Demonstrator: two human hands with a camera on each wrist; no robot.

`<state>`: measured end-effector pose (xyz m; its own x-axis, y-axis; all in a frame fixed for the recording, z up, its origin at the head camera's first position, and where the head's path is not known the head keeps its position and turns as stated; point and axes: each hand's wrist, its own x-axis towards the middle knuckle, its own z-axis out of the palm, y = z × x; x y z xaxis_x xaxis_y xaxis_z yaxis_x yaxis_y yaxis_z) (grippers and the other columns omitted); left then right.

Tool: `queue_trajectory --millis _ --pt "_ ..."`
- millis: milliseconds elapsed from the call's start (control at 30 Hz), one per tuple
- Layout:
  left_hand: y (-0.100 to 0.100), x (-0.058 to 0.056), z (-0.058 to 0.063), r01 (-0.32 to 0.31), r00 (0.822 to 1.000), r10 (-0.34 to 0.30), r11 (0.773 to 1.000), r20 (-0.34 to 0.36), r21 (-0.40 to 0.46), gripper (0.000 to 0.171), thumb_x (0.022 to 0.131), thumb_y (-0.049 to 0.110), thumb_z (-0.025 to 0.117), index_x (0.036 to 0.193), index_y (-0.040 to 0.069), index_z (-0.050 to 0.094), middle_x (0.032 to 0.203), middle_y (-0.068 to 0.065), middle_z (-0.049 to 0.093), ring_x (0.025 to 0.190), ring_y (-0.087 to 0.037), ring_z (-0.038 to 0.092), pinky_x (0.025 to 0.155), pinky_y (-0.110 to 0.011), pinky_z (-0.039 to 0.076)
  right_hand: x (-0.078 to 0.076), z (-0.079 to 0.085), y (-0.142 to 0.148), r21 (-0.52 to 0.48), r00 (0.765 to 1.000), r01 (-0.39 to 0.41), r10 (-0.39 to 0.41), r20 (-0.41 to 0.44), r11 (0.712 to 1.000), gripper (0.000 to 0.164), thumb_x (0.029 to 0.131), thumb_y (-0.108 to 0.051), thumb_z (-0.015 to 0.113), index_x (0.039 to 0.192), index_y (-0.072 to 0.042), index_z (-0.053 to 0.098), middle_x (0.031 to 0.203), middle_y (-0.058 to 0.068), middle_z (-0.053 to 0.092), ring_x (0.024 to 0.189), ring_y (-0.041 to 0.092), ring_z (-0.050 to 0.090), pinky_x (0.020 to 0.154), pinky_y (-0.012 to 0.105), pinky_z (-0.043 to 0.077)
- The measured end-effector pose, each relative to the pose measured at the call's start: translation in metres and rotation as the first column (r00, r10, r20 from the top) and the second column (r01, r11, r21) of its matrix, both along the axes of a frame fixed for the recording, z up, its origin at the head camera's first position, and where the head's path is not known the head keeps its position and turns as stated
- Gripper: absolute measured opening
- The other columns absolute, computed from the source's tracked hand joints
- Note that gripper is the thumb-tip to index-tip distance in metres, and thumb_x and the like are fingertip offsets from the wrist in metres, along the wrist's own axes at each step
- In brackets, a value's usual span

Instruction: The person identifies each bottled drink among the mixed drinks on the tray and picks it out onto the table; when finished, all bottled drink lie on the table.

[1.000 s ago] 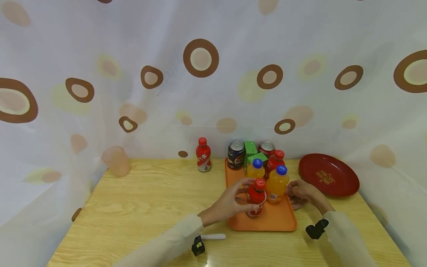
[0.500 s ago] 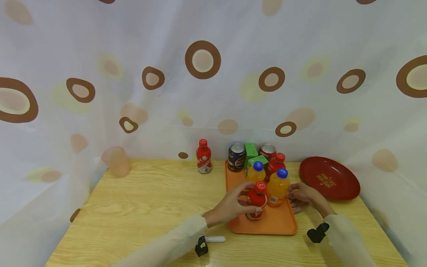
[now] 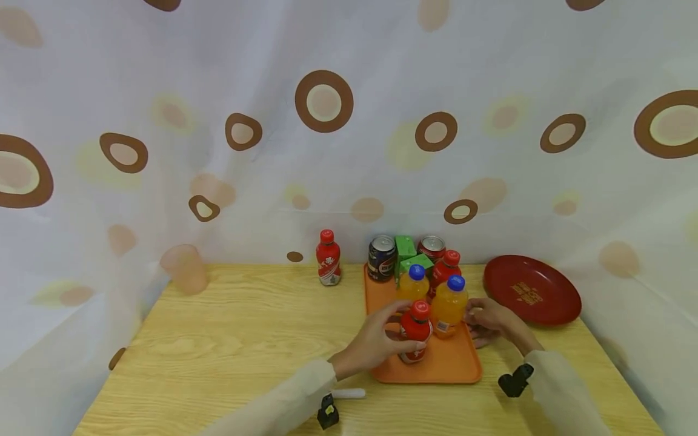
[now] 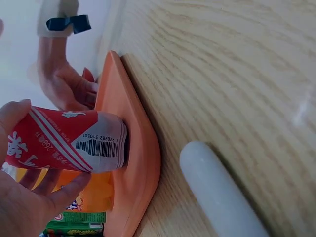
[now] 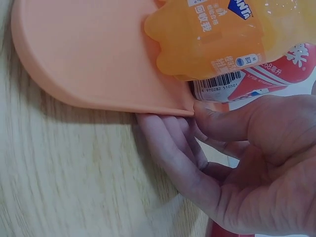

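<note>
On the front part of an orange tray stands a red-capped drink bottle. My left hand grips it from the left, thumb on the near side and fingers behind. In the left wrist view the bottle's grey base is right at the tray floor. At the tray's right edge, my right hand pinches the rim, the thumb over it and the fingers underneath, as the right wrist view shows. Just inside that rim is an orange Fanta bottle with a blue cap.
Farther back on the tray stand another orange bottle, a red bottle, green cartons, a dark can and a red can. Elsewhere are a red bottle, pink cup, red plate and white handle.
</note>
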<state>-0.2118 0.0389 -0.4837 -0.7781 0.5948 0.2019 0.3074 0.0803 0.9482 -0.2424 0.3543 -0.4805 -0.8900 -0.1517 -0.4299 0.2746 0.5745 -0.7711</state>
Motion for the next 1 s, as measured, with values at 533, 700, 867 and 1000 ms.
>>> queue_trajectory --millis 533,700,867,1000 --pt "-0.03 0.016 0.013 -0.062 0.995 0.062 0.998 0.077 -0.01 0.069 0.087 0.014 0.086 0.149 0.015 0.055 0.134 -0.007 0.062 0.11 -0.013 0.067 0.088 -0.024 0.06 -0.001 0.001 -0.004 0.075 0.999 -0.017 0.021 -0.048 0.997 0.014 0.107 -0.007 0.052 0.11 0.005 0.058 0.088 0.008 0.061 0.072 0.017 0.06 0.067 0.029 0.057" --pt "-0.048 0.013 0.019 -0.08 0.996 0.08 0.997 0.042 0.001 0.065 0.087 0.014 0.086 0.145 0.016 0.057 0.132 -0.009 0.062 0.106 -0.014 0.067 0.09 -0.03 0.061 0.002 0.0 -0.001 0.044 1.0 0.021 -0.021 -0.005 0.999 0.017 0.107 -0.008 0.052 0.113 0.007 0.058 0.085 0.007 0.062 0.072 0.016 0.062 0.067 0.03 0.06" --pt "-0.071 0.009 0.026 -0.111 0.994 0.111 0.994 0.017 -0.014 0.067 0.087 0.016 0.086 0.147 0.017 0.055 0.133 -0.012 0.061 0.108 -0.021 0.068 0.093 -0.04 0.061 0.004 -0.002 0.0 0.006 0.997 0.07 -0.07 0.04 0.998 0.017 0.108 -0.008 0.052 0.115 0.006 0.057 0.08 0.006 0.062 0.068 0.015 0.063 0.064 0.033 0.064" --pt "-0.092 0.005 0.033 -0.162 0.987 0.162 0.986 0.004 -0.034 0.07 0.087 0.016 0.086 0.15 0.015 0.054 0.134 -0.015 0.061 0.11 -0.027 0.068 0.094 -0.044 0.061 0.002 -0.004 -0.003 0.015 0.999 0.046 -0.046 -0.003 0.999 0.016 0.107 -0.008 0.052 0.112 0.006 0.058 0.081 0.005 0.062 0.068 0.015 0.062 0.064 0.03 0.061"
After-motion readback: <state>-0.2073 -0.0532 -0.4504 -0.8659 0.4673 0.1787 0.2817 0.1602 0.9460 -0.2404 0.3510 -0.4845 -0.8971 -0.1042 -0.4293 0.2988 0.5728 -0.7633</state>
